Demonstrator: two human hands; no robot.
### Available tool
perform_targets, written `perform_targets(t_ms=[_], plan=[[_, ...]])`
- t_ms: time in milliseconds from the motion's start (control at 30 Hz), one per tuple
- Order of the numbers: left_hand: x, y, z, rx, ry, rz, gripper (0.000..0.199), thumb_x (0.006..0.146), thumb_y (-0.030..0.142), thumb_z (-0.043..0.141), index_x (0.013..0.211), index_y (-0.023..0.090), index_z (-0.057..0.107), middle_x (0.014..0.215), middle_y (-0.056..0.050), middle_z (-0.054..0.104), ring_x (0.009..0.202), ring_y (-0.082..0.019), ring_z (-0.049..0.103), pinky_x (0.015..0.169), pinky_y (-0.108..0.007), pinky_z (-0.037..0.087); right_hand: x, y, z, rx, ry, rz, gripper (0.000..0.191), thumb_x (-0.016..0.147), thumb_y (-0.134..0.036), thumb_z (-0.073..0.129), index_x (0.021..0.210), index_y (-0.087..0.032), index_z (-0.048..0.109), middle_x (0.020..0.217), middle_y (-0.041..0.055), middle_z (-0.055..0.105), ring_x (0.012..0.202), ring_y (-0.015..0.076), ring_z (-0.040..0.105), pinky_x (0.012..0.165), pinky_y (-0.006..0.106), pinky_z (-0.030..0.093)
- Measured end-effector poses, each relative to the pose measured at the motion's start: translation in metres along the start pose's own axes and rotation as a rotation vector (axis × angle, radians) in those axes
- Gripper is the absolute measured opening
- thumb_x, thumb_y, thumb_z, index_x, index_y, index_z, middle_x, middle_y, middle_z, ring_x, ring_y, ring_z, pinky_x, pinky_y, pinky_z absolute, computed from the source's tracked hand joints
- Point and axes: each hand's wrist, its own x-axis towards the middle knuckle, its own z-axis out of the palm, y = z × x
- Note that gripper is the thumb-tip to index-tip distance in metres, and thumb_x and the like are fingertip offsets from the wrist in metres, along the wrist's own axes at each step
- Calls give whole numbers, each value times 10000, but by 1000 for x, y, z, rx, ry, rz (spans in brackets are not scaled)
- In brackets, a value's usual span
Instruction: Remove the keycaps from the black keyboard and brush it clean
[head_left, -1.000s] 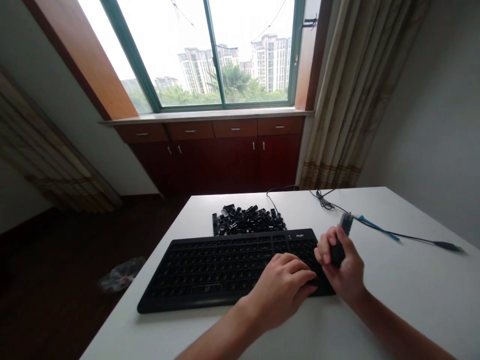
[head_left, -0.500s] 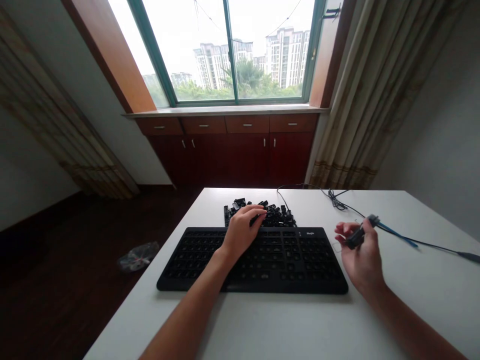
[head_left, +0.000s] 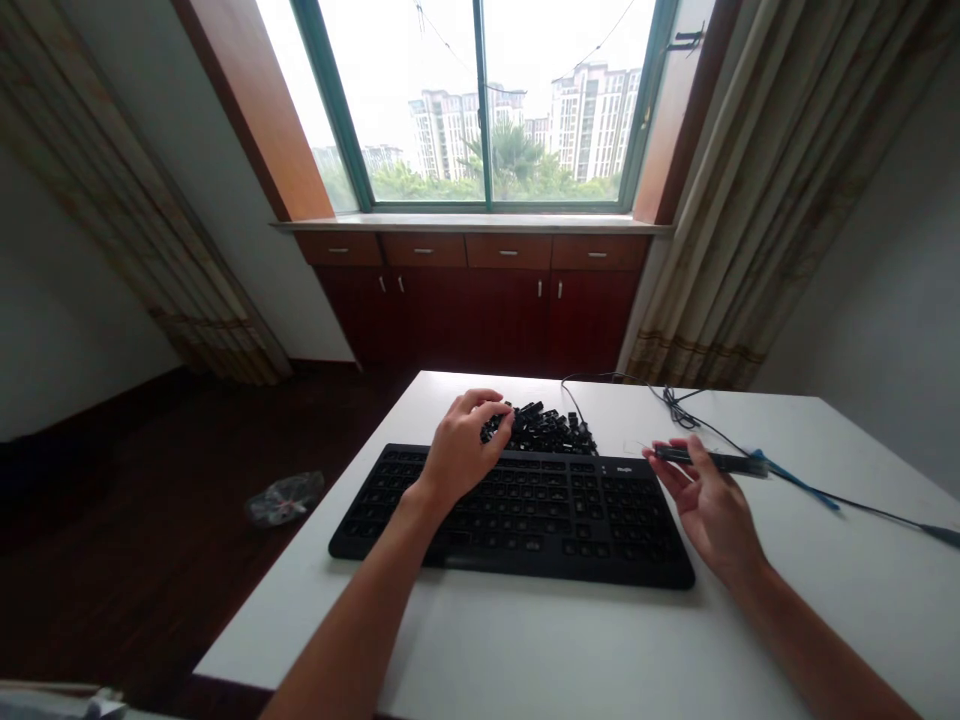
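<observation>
From my remote view, the two hands are apart, one on each side of the work. The left hand is above the far edge of the black keyboard, and its fingers reach to the pile of loose black keycaps; I cannot tell if they pinch one keycap. This pile lies just behind the keyboard, near the far edge of the tabletop, probably so the hand needs only a short reach. The right hand is clamped on a slim dark bar, held level between thumb and fingers, to the right of the keyboard and clear of it, perhaps to keep it away from the left hand. Behind it, a black cable and a blue strip lie on the tabletop.
</observation>
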Motion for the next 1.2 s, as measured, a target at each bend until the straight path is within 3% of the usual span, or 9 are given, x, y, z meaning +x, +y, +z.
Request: perform_targets(t_ms=[100, 200, 333, 433, 533, 800, 900, 1067, 1200], plan=[[-19, -9, -33, 115, -41, -47, 231, 972, 364, 540, 1053, 221, 702, 1168, -63, 648, 1120, -227, 605, 1025, -409, 485, 4, -1, -4, -39, 19, -87, 276, 815, -417, 761, 888, -154, 718, 940, 79, 741, 963, 222, 712, 891, 355, 601], [-53, -30, -65, 261, -17, -147, 285, 963, 445, 529, 1044, 231, 700, 1197, -56, 639, 1130, -246, 600, 1052, -418, 461, 9, -4, -11, -34, 67, -198, 213, 816, -332, 731, 989, -214, 692, 974, 8, 728, 989, 188, 702, 954, 362, 561], [-101, -63, -89, 376, -13, -324, 558, 920, 635, 494, 1241, 193, 608, 1275, -110, 594, 1199, -316, 555, 1088, -494, 423, 16, -5, -19, -1, 65, -191, 280, 741, -224, 680, 1012, -289, 650, 885, -57, 728, 956, 196, 723, 1003, 441, 524], [-126, -78, -90, 360, -20, -424, 643, 910, 694, 438, 1282, 185, 562, 1316, -122, 576, 1247, -341, 527, 1111, -543, 391, 19, -3, -24, -39, -18, -54, 191, 721, -280, 616, 884, -219, 696, 841, 28, 750, 946, 271, 728, 972, 506, 535], [-142, -84, -86, 281, -86, -494, 605, 912, 692, 426, 1257, 218, 573, 1325, -106, 577, 1262, -335, 529, 1119, -560, 391, 17, -3, -29, -137, -89, 58, 270, 680, -285, 610, 885, -173, 745, 919, 94, 765, 973, 300, 718, 982, 497, 527], [-156, -90, -81, 230, -106, -409, 586, 915, 651, 470, 1325, 236, 520, 1424, -104, 514, 1342, -320, 478, 1167, -565, 353, -1, -20, -39, -492, -180, 147, 469, 656, -221, 693, 1120, -216, 760, 1281, 85, 694, 1220, 316, 607, 1112, 463, 403], [-157, -90, -82, 214, -96, -404, 568, 913, 646, 476, 1310, 245, 539, 1423, -103, 520, 1335, -327, 488, 1154, -576, 371, -7, -23, -38, -612, -215, 163, 513, 660, -235, 734, 1172, -211, 740, 1210, 92, 723, 1170, 314, 626, 1078, 474, 425], [-157, -83, -82, 221, -86, -365, 526, 900, 630, 514, 1259, 257, 605, 1410, -113, 531, 1307, -351, 511, 1121, -592, 407, -22, -25, -40, -741, -234, 248, 481, 710, -264, 731, 1186, -189, 729, 1122, 112, 751, 998, 304, 692, 857, 429, 551], [-155, -72, -86, 178, -99, -350, 490, 912, 598, 537, 1260, 260, 602, 1397, -108, 551, 1294, -334, 536, 1102, -579, 444, -31, -28, -52, -862, -196, 245, 457, 712, -352, 717, 1137, -190, 755, 1127, 117, 755, 983, 322, 705, 845, 414, 563]])
